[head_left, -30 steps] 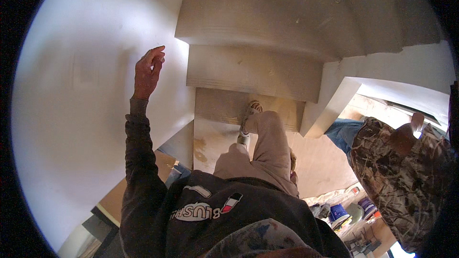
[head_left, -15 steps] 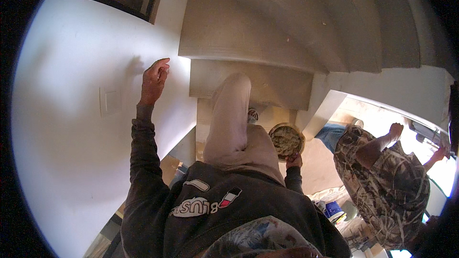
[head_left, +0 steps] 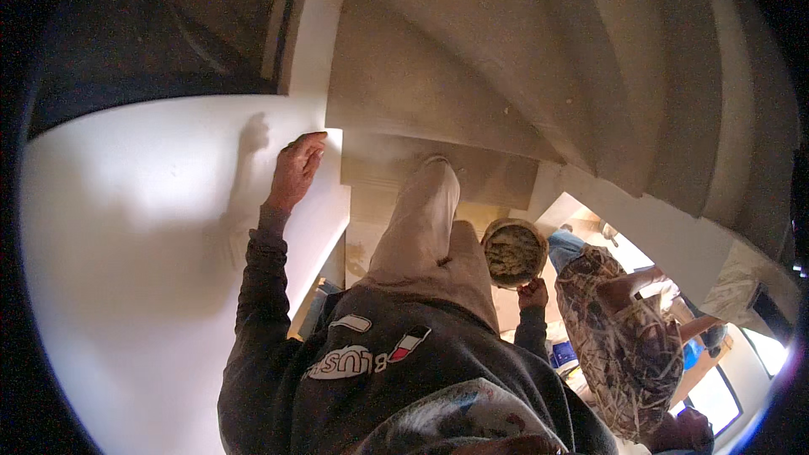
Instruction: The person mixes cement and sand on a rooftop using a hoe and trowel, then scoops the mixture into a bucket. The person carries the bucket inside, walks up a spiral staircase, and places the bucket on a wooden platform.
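Observation:
My left hand is raised beside the white wall, its fingers loosely bent with nothing visible in them. It casts a shadow on the wall; whether it touches is hard to tell. Low on my right, my right hand is closed at the near edge of a round bucket. I cannot make out whether it grips the rim or the handle. Inside the bucket is a lumpy grey-beige mix, resembling mortar. The bucket hangs beside my right leg, and my bent knee is in front of me.
Winding grey stairs rise ahead and curve right. A dark opening lies above the wall at upper left. Below on the right, another person in a camouflage top stands with arms stretched out. A blue and white tub stands near that person.
The view has shifted, showing more of the dark opening and the stairs. My left hand appears farther right along the wall. The bucket stays in my right hand; the other person's arms have lowered.

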{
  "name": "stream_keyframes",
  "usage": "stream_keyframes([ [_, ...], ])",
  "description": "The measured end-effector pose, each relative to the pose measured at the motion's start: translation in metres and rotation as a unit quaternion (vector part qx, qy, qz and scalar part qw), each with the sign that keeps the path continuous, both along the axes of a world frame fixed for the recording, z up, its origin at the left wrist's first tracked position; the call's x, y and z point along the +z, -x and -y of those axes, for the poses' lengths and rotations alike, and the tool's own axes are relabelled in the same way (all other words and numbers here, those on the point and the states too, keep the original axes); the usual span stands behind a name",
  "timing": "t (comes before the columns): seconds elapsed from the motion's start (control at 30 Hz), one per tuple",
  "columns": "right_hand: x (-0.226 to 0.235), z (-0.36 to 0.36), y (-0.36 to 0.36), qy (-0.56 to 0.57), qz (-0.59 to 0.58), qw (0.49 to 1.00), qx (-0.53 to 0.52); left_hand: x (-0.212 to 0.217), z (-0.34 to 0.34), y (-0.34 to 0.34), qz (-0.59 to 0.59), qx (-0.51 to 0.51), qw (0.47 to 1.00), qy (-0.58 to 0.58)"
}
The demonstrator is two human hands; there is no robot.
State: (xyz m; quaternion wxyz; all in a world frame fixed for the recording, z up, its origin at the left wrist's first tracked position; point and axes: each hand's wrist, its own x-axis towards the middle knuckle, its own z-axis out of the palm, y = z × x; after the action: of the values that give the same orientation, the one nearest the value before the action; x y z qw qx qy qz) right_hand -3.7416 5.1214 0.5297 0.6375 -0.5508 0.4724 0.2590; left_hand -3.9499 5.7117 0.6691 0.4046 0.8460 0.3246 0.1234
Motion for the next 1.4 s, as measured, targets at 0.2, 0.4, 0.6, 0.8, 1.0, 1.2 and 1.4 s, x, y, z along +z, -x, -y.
stream_keyframes([
  [0.2, 0.051, -0.022, 0.003, -0.02, 0.046, 0.998, -0.049, 0.059, -0.067, -0.08, 0.031, -0.03, 0.999, 0.019],
  [0.4, 0.042, -0.032, 0.014, -0.061, 0.068, 0.995, -0.05, 0.088, -0.164, -0.167, 0.1, -0.125, 0.983, 0.096],
  [0.6, 0.057, -0.045, -0.024, -0.037, -0.037, 0.995, -0.09, 0.211, -0.266, -0.346, 0.145, -0.279, 0.945, -0.087],
  [0.8, 0.109, -0.096, -0.013, 0.104, -0.034, 0.993, 0.047, 0.33, -0.305, -0.492, 0.052, -0.281, 0.92, -0.267],
  [1.0, 0.172, -0.103, -0.005, 0.018, 0.044, 0.993, 0.105, 0.312, -0.317, -0.5, 0.002, -0.25, 0.956, -0.151],
  [1.2, 0.131, -0.104, 0.004, -0.089, 0.041, 0.992, -0.075, 0.275, -0.293, -0.468, -0.041, -0.324, 0.921, -0.21],
  [1.4, 0.286, -0.225, -0.073, 0.03, -0.048, 0.974, -0.218, 0.291, -0.339, -0.429, -0.118, -0.326, 0.93, -0.122],
])
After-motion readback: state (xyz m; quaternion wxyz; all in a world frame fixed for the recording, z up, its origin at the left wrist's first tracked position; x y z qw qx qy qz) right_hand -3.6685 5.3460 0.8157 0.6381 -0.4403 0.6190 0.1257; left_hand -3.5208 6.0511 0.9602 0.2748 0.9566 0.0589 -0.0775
